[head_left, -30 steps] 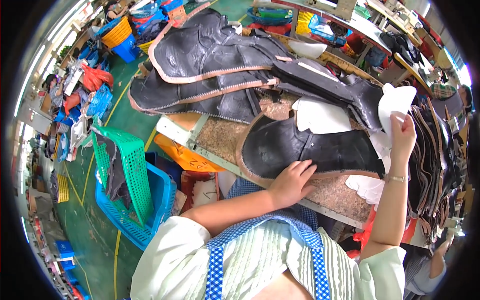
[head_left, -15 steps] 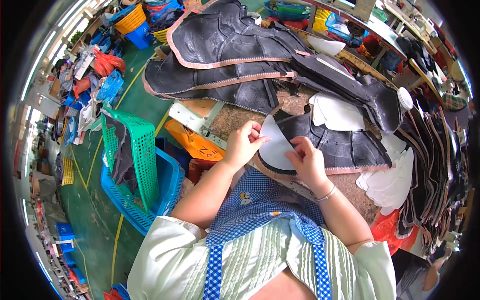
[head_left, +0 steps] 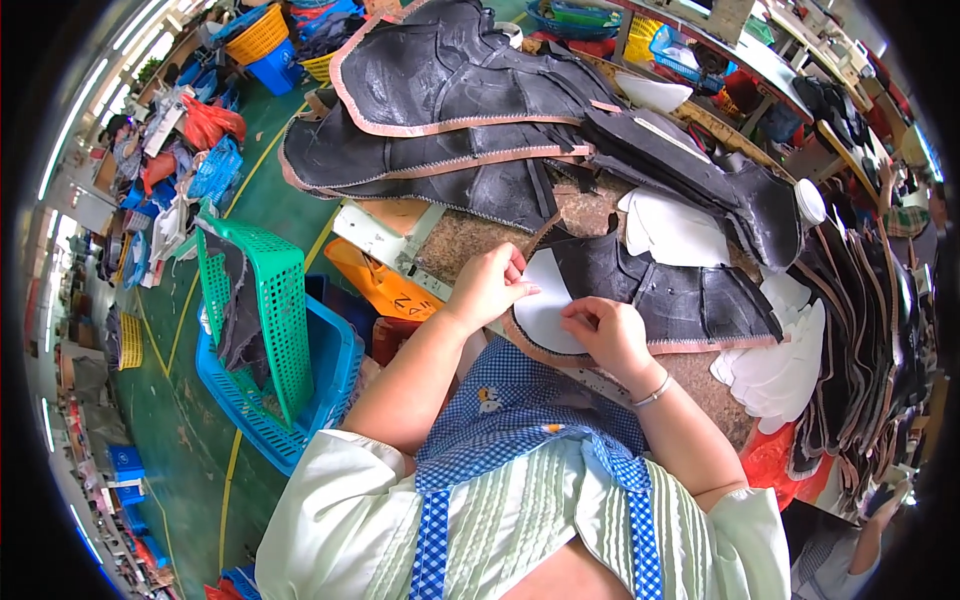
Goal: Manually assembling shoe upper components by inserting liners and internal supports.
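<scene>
A white curved stiffener piece (head_left: 543,312) lies over the left end of a black boot upper (head_left: 690,300) with a pinkish stitched edge. At the piece's upper left edge, my left hand (head_left: 488,288) has thumb and fingers closed on it. My right hand (head_left: 610,338) is closed at its right edge, fingertips bent together over the black upper. A bracelet circles my right wrist. Behind my hands, several white pieces (head_left: 675,230) rest on the upper, and more white pieces (head_left: 780,355) are fanned out right of it.
Black uppers (head_left: 450,85) are piled at the table's far side. Another row of uppers (head_left: 870,330) hangs or stands at the right. On the left floor, a green basket (head_left: 285,320) sits tilted in a blue basket (head_left: 335,370). An orange bag (head_left: 375,280) hangs by the table edge.
The white piece has gone from raised and tilted to lying flatter against the black upper. My right hand has lowered slightly, its fingers drawn closer together.
</scene>
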Demonstrator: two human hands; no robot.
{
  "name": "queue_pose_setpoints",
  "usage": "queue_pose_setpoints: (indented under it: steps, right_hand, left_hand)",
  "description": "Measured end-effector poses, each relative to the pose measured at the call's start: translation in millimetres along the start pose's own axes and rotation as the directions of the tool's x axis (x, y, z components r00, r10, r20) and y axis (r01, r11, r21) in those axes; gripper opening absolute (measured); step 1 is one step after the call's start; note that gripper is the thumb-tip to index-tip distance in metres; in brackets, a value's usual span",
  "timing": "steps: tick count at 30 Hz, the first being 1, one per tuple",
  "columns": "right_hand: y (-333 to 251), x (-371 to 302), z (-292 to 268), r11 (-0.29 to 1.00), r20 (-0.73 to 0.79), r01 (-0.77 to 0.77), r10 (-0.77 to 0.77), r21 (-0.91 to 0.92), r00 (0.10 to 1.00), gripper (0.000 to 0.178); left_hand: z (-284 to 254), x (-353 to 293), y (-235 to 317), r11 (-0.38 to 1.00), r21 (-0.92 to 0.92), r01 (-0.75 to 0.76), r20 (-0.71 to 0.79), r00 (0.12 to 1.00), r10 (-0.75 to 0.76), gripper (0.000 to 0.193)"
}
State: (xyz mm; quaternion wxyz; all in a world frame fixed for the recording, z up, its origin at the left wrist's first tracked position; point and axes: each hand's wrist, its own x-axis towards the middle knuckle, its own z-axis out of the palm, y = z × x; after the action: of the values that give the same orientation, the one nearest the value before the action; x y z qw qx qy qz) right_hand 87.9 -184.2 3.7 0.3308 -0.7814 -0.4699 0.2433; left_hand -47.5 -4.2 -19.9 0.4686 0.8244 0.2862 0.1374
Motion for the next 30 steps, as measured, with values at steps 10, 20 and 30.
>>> queue_pose_setpoints:
  steps: [10, 20, 30]
  right_hand:
    - [13, -40, 20, 0.739, 0.050, 0.578, -0.601, -0.347, 0.798, 0.038]
    - [-3, -28, 18, 0.803, 0.067, 0.504, -0.511, -0.317, 0.857, 0.056]
    - [-14, -64, -10, 0.749, -0.111, 0.655, -0.646, 0.097, 0.755, 0.030]
  left_hand:
    - [3, -5, 13, 0.841, 0.540, -0.043, -0.212, 0.959, 0.186, 0.056]
    - [6, 14, 11, 0.948, 0.319, 0.004, -0.049, 0.999, 0.013, 0.053]
    - [-8, 9, -17, 0.956, 0.195, -0.218, 0.016, 0.976, 0.219, 0.040]
